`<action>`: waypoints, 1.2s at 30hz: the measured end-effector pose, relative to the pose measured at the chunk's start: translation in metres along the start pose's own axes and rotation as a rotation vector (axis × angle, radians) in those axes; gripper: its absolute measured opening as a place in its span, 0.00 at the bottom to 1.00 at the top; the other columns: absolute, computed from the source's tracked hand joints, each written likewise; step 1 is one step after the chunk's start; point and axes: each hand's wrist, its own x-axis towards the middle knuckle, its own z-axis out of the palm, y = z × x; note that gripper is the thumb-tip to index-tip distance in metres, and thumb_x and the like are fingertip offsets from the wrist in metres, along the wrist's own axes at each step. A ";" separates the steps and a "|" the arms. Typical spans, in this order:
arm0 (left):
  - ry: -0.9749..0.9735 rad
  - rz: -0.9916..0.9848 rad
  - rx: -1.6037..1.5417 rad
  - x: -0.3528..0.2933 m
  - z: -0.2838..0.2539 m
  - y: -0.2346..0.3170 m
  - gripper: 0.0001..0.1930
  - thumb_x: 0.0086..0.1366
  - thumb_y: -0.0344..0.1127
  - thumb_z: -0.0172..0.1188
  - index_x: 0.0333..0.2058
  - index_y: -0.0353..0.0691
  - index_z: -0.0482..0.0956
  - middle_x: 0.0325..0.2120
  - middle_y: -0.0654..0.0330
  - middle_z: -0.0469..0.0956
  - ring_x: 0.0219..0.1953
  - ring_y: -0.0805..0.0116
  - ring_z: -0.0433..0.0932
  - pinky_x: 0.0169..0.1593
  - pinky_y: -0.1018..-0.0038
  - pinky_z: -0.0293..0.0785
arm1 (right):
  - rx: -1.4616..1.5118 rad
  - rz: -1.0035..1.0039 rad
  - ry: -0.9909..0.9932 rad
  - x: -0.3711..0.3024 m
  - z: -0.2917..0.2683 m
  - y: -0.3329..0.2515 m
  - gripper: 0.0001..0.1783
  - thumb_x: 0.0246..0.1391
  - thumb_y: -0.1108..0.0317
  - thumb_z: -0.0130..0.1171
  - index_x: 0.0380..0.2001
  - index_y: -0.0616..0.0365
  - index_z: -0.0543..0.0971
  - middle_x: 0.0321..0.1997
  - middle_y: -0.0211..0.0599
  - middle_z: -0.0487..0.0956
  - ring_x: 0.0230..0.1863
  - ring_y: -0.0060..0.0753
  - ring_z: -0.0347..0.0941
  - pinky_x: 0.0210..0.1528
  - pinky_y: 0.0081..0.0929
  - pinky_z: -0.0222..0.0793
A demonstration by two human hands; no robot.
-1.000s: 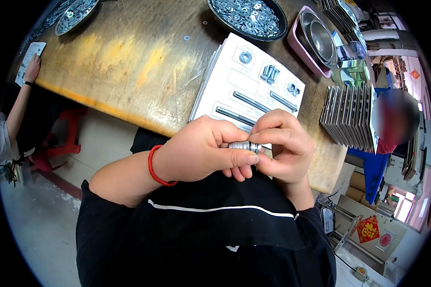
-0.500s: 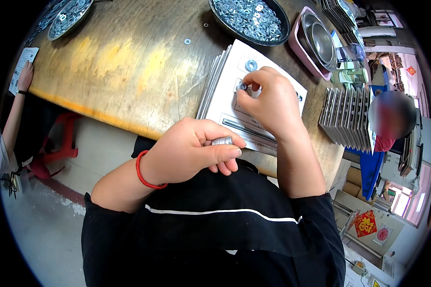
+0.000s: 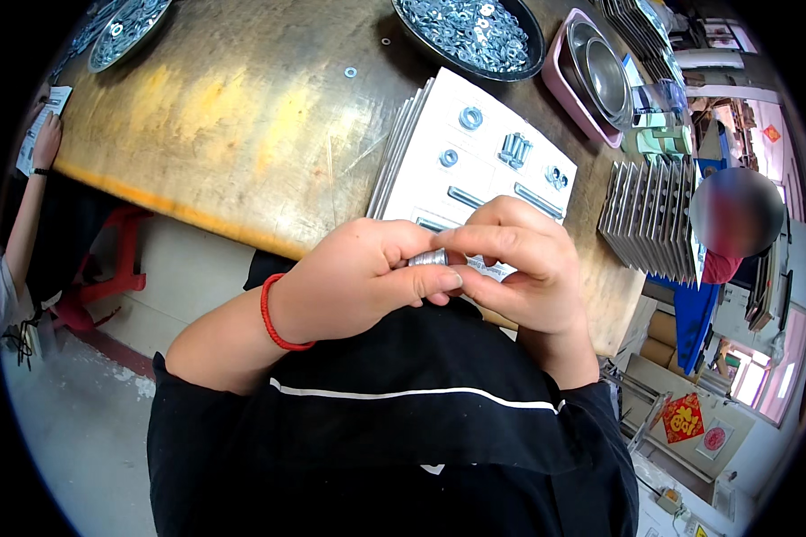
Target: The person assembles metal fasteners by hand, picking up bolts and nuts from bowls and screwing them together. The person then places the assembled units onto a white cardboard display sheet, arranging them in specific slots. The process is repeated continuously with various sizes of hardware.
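Observation:
My left hand [image 3: 354, 277], with a red cord on its wrist, is closed around a short stack of metal washers [image 3: 428, 259] at the table's near edge. The thumb and fingers of my right hand [image 3: 528, 268] meet at the right end of this stack, partly hiding it. Beyond both hands lies a pile of white boards [image 3: 439, 103]. Its top board bears washers [image 3: 470, 118], a nut-like ring [image 3: 449, 158], a group of bolts [image 3: 515, 150], small rings [image 3: 556, 177] and long rods [image 3: 538, 200]. My hands cover its near part.
A dark bowl of washers [image 3: 475, 31] stands behind the boards; another bowl [image 3: 127, 36] is far left. Right are a pink basin with metal bowls [image 3: 560, 85] and a row of stacked boards [image 3: 649, 219]. Another person's hand [image 3: 48, 143] rests on paper at the left.
My right hand has come back from the ring on the top board to the washer stack in my left hand. The board's parts now show. My left hand has barely moved.

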 end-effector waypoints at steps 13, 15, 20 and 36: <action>-0.052 -0.013 0.024 0.005 0.022 0.003 0.12 0.65 0.34 0.60 0.42 0.30 0.79 0.32 0.58 0.82 0.33 0.75 0.80 0.35 0.82 0.76 | 0.097 -0.119 0.116 -0.030 0.000 0.013 0.16 0.35 0.80 0.68 0.33 0.59 0.83 0.26 0.35 0.76 0.25 0.27 0.74 0.24 0.21 0.68; -0.065 -0.023 -0.023 0.006 0.024 0.005 0.11 0.65 0.33 0.60 0.41 0.31 0.79 0.32 0.58 0.82 0.33 0.75 0.81 0.35 0.82 0.76 | 0.120 -0.143 0.099 -0.032 0.000 0.017 0.17 0.35 0.80 0.67 0.34 0.59 0.83 0.27 0.34 0.76 0.25 0.26 0.73 0.25 0.20 0.67; -0.084 -0.029 -0.113 0.008 0.026 -0.001 0.11 0.64 0.34 0.60 0.41 0.31 0.80 0.32 0.57 0.82 0.33 0.74 0.81 0.35 0.83 0.76 | 0.231 -0.050 0.075 -0.034 -0.001 0.017 0.15 0.36 0.78 0.67 0.34 0.59 0.83 0.27 0.31 0.75 0.23 0.18 0.68 0.23 0.15 0.61; -0.090 0.050 -0.250 -0.002 -0.001 -0.002 0.14 0.67 0.35 0.56 0.45 0.30 0.77 0.34 0.52 0.82 0.35 0.70 0.82 0.37 0.81 0.77 | 0.531 0.105 0.038 0.000 0.011 0.017 0.13 0.37 0.77 0.66 0.32 0.62 0.83 0.27 0.29 0.74 0.21 0.12 0.61 0.23 0.12 0.55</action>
